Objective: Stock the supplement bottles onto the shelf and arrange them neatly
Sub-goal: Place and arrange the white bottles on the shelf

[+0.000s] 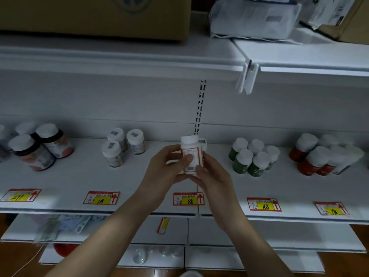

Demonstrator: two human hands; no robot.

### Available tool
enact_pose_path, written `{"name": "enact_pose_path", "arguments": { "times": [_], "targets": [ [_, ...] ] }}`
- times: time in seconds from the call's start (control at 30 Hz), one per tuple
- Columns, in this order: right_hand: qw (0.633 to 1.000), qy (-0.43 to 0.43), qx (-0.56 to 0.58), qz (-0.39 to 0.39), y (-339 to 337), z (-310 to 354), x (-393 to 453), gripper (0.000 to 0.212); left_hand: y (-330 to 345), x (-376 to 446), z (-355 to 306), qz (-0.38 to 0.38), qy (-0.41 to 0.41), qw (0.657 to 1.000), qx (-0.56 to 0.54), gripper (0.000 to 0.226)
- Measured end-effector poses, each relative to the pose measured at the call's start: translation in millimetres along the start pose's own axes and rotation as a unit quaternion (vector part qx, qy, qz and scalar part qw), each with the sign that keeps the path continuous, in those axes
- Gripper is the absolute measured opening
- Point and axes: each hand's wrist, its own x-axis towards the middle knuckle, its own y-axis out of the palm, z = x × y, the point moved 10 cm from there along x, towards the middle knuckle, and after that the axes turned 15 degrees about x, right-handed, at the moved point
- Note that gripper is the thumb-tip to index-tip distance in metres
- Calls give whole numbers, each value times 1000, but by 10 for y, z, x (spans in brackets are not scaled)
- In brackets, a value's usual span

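A white supplement bottle (191, 151) with an orange-bordered label and a white cap stands upright in the middle, held in both hands above the white shelf (139, 176). My left hand (168, 166) grips its left side, thumb across the label. My right hand (212, 172) grips its right side, thumb near the bottom of the label. Other bottles stand in groups on the shelf: dark pink-labelled ones (40, 148) at the left, three white ones (121, 146), several green ones (252, 156), and red ones (319, 156) at the right.
Price tags (188, 198) line the shelf's front edge. An upper shelf (139, 56) carries a cardboard box (93, 15) and wrapped packages (253, 17). Lower shelves (259, 232) hold packets, a loose tag and clear bottles. A slotted upright (200, 104) runs behind the held bottle.
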Motion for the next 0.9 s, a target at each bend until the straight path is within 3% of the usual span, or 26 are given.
{"name": "enact_pose_path", "arguments": {
  "times": [0.13,0.3,0.47,0.57,0.7,0.9],
  "targets": [
    [994,-57,-60,-65,-83,141,-2,36,32,13,0,-1,-21,999,-28,31],
    [990,-80,-101,-64,-41,154,-25,57,22,15,-82,-2,-2,999,34,30],
    [997,-37,-53,-37,-22,116,18,34,21,5,-100,43,-11,998,-48,31],
    [999,-20,-14,-20,24,95,30,34,-12,-5,-63,26,-20,997,-73,30],
    [997,-48,-51,-43,24,133,28,32,-7,-9,-44,20,-27,996,-79,28],
    [986,-127,-84,-73,66,265,-38,44,27,-11,-172,32,6,999,0,33]
  ]
}}
